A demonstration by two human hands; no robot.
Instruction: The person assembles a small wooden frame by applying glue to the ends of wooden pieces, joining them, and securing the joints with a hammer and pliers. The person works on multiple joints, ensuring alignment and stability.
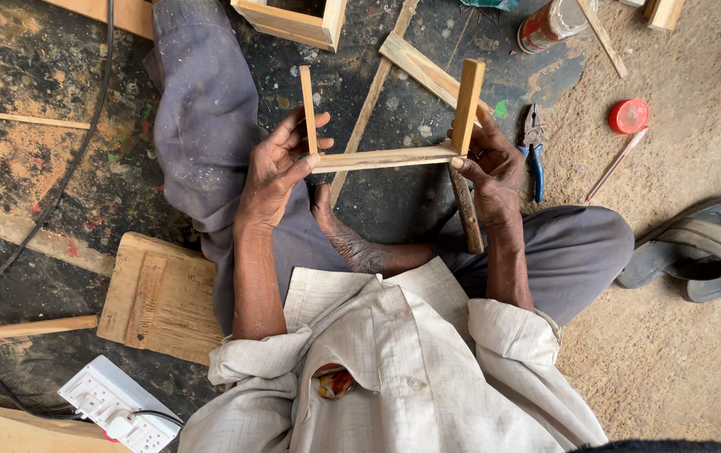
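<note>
Two hands grip a wooden frame piece (386,157) above the lap | left hand (272,172) clasps its thin upright end | right hand (490,168) clasps the thicker post end | red cap (628,116) and pliers (534,147) on floor to the right | red cylindrical can (549,23) at top.

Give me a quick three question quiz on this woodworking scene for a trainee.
1. True or false: both hands grip the wooden frame.
2. Which tool lies on the floor beside the right hand? A) pliers B) saw C) chisel
3. Fill in: the round cap on the sandy floor is ____ in colour.

Key: 1 true, the left hand holds one end, the right hand the other. 2 A. 3 red.
</note>
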